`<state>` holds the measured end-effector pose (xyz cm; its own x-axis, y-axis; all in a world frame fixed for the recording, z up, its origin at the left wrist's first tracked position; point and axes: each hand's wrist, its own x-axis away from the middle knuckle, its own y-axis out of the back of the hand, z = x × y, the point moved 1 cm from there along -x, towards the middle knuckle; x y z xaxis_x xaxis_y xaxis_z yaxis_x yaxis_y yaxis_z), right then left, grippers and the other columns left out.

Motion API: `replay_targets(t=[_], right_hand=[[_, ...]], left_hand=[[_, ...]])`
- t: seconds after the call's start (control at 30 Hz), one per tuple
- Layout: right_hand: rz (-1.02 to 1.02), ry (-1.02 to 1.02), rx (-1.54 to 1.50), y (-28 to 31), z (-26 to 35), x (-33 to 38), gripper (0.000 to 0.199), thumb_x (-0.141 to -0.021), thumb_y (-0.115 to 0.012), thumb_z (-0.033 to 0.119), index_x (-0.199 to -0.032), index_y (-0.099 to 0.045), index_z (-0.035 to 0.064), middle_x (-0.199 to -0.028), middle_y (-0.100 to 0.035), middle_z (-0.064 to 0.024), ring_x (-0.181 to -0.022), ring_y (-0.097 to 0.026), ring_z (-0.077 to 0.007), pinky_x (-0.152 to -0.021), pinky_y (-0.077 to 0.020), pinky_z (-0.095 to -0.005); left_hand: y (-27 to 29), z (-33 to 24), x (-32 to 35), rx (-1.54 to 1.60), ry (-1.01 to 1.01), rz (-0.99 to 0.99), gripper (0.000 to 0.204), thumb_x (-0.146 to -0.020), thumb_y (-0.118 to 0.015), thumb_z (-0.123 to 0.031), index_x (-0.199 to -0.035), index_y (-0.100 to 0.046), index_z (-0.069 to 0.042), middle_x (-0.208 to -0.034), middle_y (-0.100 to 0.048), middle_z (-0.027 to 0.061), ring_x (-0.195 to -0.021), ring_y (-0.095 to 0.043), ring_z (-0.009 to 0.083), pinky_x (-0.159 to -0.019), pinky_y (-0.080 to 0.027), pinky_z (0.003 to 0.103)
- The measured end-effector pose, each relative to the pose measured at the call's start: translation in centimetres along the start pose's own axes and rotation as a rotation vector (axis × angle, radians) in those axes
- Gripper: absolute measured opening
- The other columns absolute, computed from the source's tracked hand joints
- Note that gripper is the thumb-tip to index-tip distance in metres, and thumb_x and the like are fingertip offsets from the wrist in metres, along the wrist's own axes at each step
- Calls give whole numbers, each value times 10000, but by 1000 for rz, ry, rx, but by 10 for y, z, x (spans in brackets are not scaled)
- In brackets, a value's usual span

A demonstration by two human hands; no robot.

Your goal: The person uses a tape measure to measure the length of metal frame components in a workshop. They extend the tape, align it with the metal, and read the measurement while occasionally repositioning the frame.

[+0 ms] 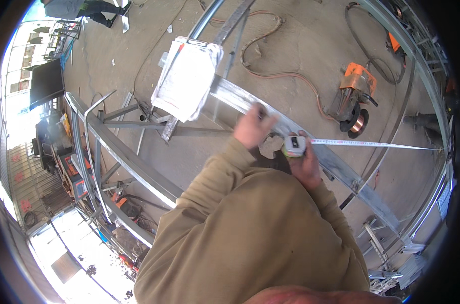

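- We have the tape measure (294, 146) at the middle of the scene, at the near edge of a grey beam (235, 96).
- Our right hand (308, 168) grasps its case, fingers wrapped around the right side.
- The blade (351, 143) is drawn out across the beam and runs taut to the right, toward a curved steel rail (434, 91).
- Our left hand (252, 126) is above the beam, left of the case and apart from it, fingers partly bent and blurred; we cannot tell whether it holds anything.
- Left of that hand, papers (187, 78) lie in a stack over the beam's far left end.
- Beyond the beam to the right, an orange machine (359, 76) stands on the floor (311, 40), a spool (360, 123) of copper-coloured wire at its near side.
- A hose (290, 75) winds over the floor, left of the machine.
- To our left stands a grey steel frame (123, 154), with a dark screen (46, 83) beyond it.
- At the far left, we see part of another person (95, 7).
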<state>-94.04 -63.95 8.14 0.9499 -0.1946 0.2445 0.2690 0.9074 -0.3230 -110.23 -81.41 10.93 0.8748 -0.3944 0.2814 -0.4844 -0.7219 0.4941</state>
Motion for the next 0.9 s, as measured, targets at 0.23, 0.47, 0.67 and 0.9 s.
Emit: replay_targets(t=[0.23,0.47,0.67,0.9], right_hand=[[-410,-165,-920,-49,-5,-58,274,-1086,-499,405,-1226,-584,186,-1271,-644,-37,-1213,-615,-245,-1042,-515,-494],[-531,-179,-844,-62,-1,-95,276,-1063,-547,355,-1219,-640,147,-1237,-675,-53,-1194,-629,-253,-1064,-514,-502],[-452,-156,-799,-59,14,-118,304,-1054,-564,300,-1242,-655,79,-1274,-685,-83,-1214,-627,-267,-1092,-516,-431],[-245,-194,-792,-68,11,-134,337,-1027,-615,296,-1267,-656,64,-1310,-675,-71,-1227,-614,-247,-1124,-475,-419]], left_hand=[[268,181,-134,-719,307,-526,978,-793,-872,-423,-1517,-389,22,-1349,-609,292,-1271,-599,405,-1067,-489,439],[311,224,-171,-339,377,-223,909,-783,-857,-386,-1496,-463,19,-1331,-651,265,-1213,-658,361,-1043,-511,416],[354,219,-94,377,553,-294,491,-881,-789,-201,-1263,-654,75,-1100,-721,175,-968,-689,254,-879,-547,362],[380,300,164,1179,344,-1268,445,-1016,-597,-111,-1429,-477,5,-1327,-633,183,-1212,-636,336,-1046,-547,481]])
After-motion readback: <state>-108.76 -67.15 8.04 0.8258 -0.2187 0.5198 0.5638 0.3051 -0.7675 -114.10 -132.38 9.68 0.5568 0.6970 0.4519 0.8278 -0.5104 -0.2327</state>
